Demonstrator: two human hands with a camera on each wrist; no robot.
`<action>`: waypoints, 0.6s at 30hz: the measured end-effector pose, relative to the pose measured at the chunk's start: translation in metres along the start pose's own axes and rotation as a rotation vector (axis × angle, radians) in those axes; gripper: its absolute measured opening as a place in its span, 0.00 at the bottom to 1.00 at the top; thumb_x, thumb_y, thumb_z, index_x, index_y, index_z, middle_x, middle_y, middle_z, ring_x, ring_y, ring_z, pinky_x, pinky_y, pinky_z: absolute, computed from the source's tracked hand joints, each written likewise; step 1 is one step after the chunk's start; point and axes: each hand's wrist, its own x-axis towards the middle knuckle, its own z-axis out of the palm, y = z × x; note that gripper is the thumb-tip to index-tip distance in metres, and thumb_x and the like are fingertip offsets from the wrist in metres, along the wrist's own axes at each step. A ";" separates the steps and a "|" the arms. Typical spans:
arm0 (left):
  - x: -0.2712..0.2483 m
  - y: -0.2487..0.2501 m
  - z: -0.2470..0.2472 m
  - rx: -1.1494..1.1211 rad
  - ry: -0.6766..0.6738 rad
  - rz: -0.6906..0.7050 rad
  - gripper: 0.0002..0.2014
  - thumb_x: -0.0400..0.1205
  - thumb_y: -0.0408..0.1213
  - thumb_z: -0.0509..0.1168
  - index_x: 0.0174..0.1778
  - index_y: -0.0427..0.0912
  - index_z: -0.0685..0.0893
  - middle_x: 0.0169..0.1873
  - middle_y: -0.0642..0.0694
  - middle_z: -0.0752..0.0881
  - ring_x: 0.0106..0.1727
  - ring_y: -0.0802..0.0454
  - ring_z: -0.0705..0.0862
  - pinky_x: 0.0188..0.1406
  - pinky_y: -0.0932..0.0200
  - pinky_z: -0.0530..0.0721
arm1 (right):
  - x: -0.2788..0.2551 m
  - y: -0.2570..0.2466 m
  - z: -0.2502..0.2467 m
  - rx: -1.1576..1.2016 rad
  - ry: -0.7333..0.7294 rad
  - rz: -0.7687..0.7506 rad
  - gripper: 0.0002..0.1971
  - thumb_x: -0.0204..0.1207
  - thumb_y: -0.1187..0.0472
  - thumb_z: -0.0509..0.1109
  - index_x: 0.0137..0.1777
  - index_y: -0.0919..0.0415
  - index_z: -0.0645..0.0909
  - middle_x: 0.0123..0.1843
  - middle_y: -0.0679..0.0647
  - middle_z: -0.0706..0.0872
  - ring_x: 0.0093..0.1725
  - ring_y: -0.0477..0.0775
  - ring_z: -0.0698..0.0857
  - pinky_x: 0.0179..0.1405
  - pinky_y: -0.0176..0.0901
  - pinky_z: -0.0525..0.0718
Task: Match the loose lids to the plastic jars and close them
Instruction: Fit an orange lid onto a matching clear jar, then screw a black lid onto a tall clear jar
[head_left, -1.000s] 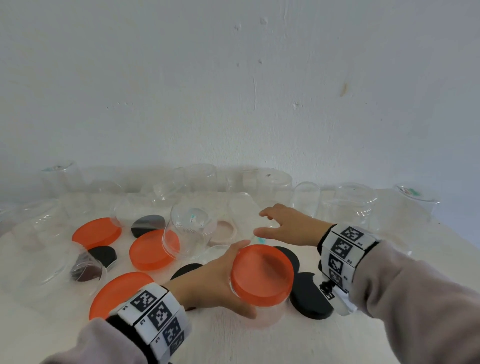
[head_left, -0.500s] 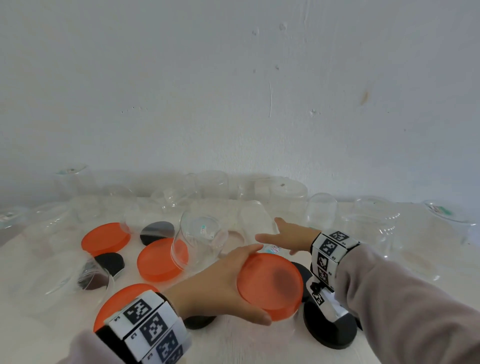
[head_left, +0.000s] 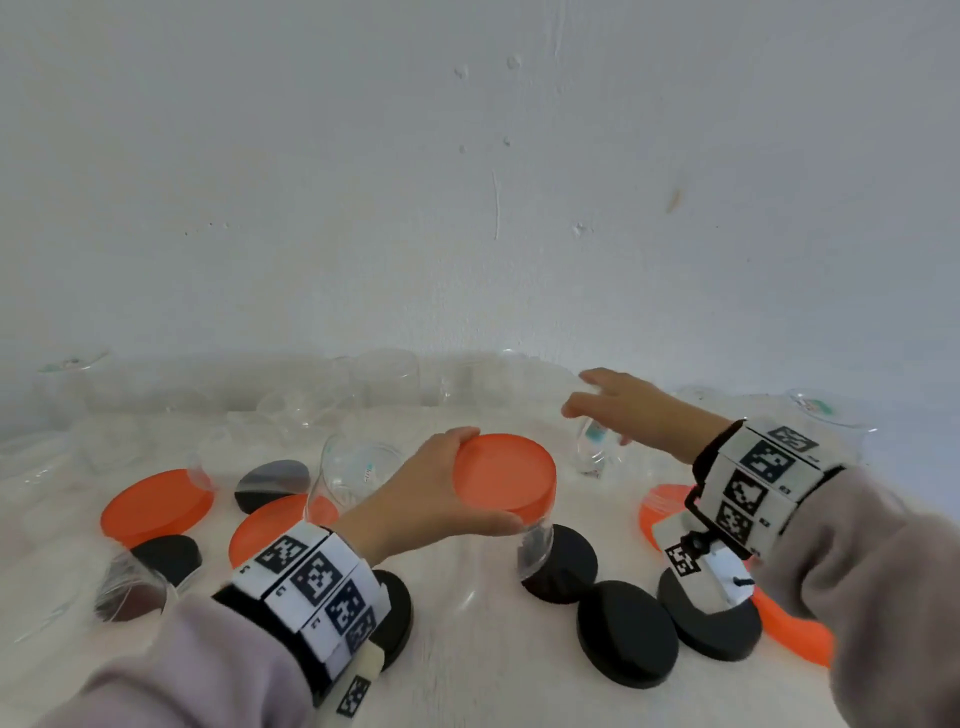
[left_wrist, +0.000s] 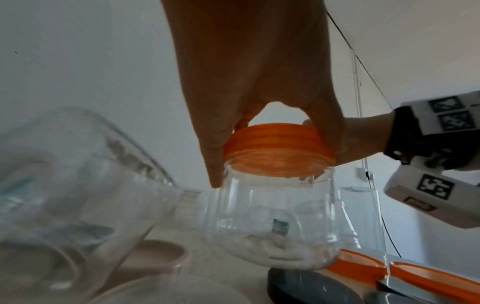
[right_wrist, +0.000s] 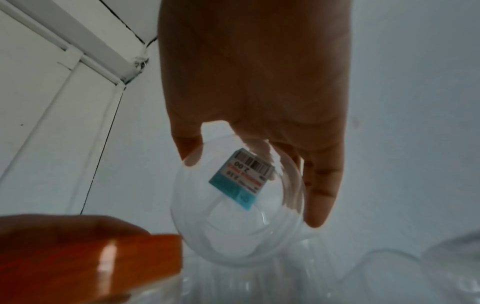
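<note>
My left hand (head_left: 483, 480) grips an orange lid (head_left: 514, 467) from above; the lid sits on the mouth of a clear jar (head_left: 532, 551). The left wrist view shows thumb and fingers curled round that lid (left_wrist: 278, 144), with the jar (left_wrist: 272, 226) hanging tilted just above the table. My right hand (head_left: 597, 410) is further back and to the right. It holds a small clear jar (head_left: 592, 447) bearing a blue price sticker. In the right wrist view this small jar (right_wrist: 233, 226) lies on its side between thumb and fingers, open mouth toward the camera.
Loose orange lids (head_left: 156, 504) (head_left: 275, 525) (head_left: 789, 629) and black lids (head_left: 626, 631) (head_left: 709, 618) (head_left: 270, 483) lie on the white table. A tipped clear jar (head_left: 358, 467) is left of my left hand. Several clear jars (head_left: 384, 379) line the wall.
My right hand has taken hold of the small stickered jar and raised it back and to the right. My left hand has kept its grip on the orange lid throughout.
</note>
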 end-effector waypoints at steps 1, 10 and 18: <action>0.006 0.003 0.001 0.000 0.022 -0.008 0.56 0.57 0.63 0.78 0.80 0.57 0.59 0.67 0.61 0.65 0.61 0.63 0.69 0.49 0.68 0.71 | -0.006 0.001 -0.008 0.032 0.044 -0.001 0.30 0.75 0.46 0.69 0.76 0.51 0.68 0.62 0.53 0.78 0.53 0.50 0.80 0.45 0.44 0.82; 0.068 0.019 0.009 -0.030 0.292 -0.217 0.52 0.67 0.49 0.80 0.81 0.40 0.56 0.72 0.39 0.63 0.69 0.40 0.72 0.66 0.46 0.76 | -0.046 0.028 -0.029 0.378 0.102 0.099 0.12 0.80 0.50 0.66 0.54 0.58 0.80 0.49 0.62 0.83 0.46 0.60 0.84 0.54 0.60 0.87; 0.105 0.014 0.004 -0.057 0.417 -0.401 0.51 0.69 0.51 0.79 0.80 0.37 0.55 0.74 0.35 0.62 0.72 0.33 0.71 0.70 0.41 0.74 | -0.063 0.058 -0.011 0.692 -0.040 0.150 0.12 0.69 0.48 0.75 0.44 0.57 0.89 0.43 0.63 0.88 0.39 0.61 0.89 0.42 0.55 0.90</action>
